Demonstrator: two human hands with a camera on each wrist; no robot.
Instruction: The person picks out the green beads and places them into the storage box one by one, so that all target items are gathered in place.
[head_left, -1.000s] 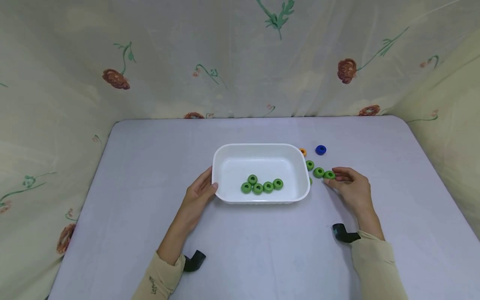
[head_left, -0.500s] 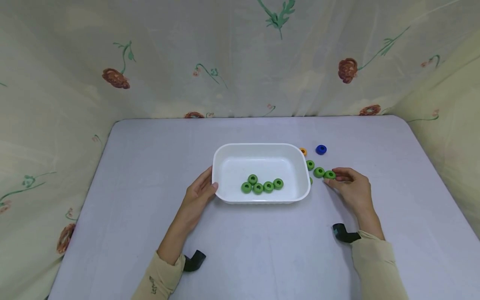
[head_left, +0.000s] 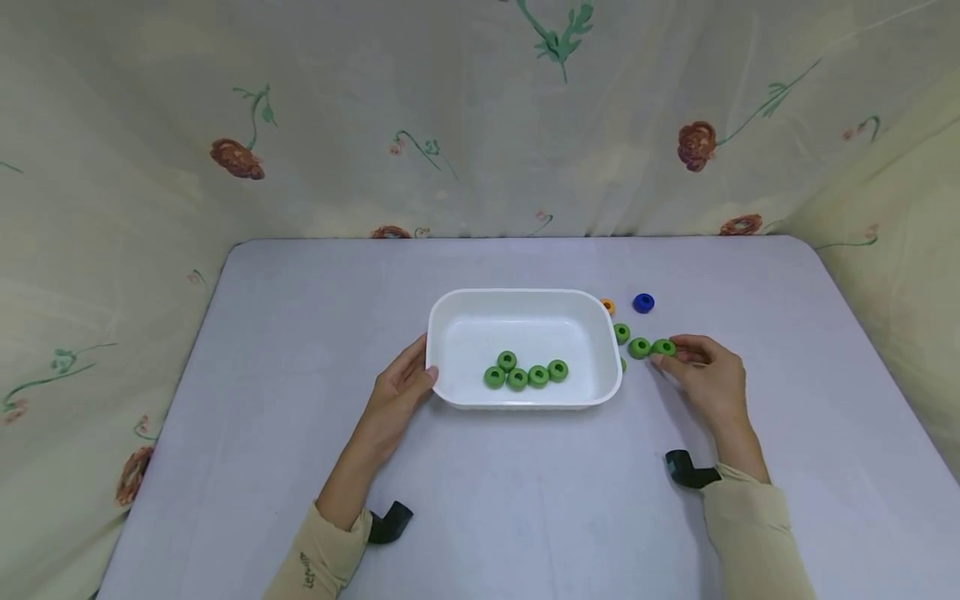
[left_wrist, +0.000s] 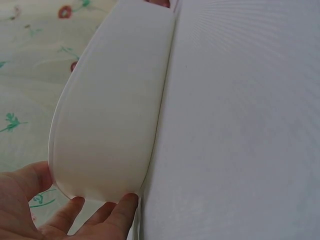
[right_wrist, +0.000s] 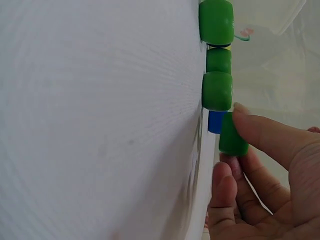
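A: What has been changed over the last half second?

B: The green bead (head_left: 663,347) pinched between thumb and fingers of the right hand (head_left: 708,377) has been raised and tipped slightly; in the right wrist view, it is seen lifted off the table (head_left: 525,500).

A: And the white tray (head_left: 525,323)?

B: It has been kept in place, gripped at its left end by the left hand (head_left: 397,390). The five green beads (head_left: 517,380) inside have been left undisturbed.

A: What is meant by so small a lift?

B: The bead is judged to have been just picked up. It is held outside the tray, to its right, near a second green bead (head_left: 640,348); whether these two touch cannot be told.
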